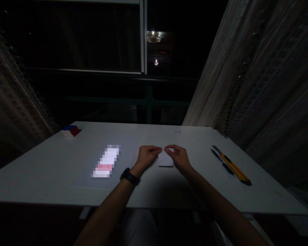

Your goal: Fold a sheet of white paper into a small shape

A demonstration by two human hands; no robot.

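A small, roughly square piece of white paper (165, 160) lies at the middle of the white table, its lower edge casting a thin dark line. My left hand (148, 155), with a dark watch on the wrist, is closed in a pinch at the paper's upper left corner. From the other side, my right hand (179, 157) covers part of the paper's right half, thumb and fingers pinched at its top edge. The two sets of fingertips nearly meet. Exactly how much paper is between them is hard to make out in the dim light.
On the left, a brightly lit, pixelated screen (106, 162) rests on a large pale sheet (130, 147). A yellow box cutter (236, 167) and a dark slim knife (222, 161) lie at right. A coloured block (69, 131) sits far left; small scraps (178, 131) lie at the back.
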